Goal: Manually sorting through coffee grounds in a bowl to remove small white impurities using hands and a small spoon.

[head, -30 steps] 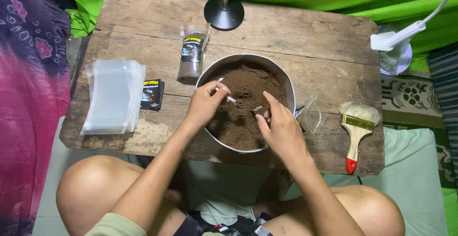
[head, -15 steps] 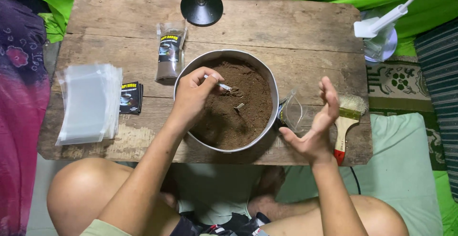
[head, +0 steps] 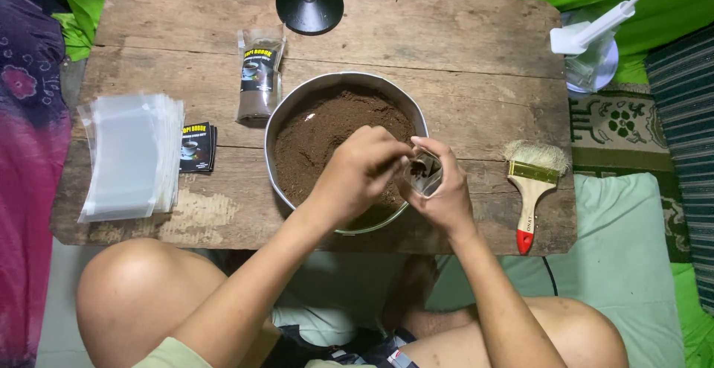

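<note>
- Filling most of the view was a rough wooden table [head: 461, 48], whose near edge ran just above the person's two bare knees and whose far edge met a green cloth.
- Standing near the middle of the table was a round metal bowl [head: 294, 111] full of brown powder [head: 327, 133]; its near rim came close to the table's near edge.
- Bare wood lay open to the right of the bowl, up to a paintbrush [head: 529, 189] with a red handle tip, which lay close to the right edge.
- At the left edge lay a stack of clear plastic bags [head: 126, 156], which hung a little over the table's side; just beside it lay small black labels [head: 197, 147].
- A filled pouch [head: 258, 74] with a dark label lay just beyond the bowl's left rim, and a black lamp base [head: 310, 3] stood at the far edge.
- The right hand [head: 446, 189] was over the bowl's right rim and was closed around a small clear pouch [head: 425, 174], holding its mouth open.
- The left hand [head: 357, 174] was over the powder, its fingers pinched narrow on something small at the pouch's mouth; what it held I could not tell.
- The two hands were touching or nearly touching.
</note>
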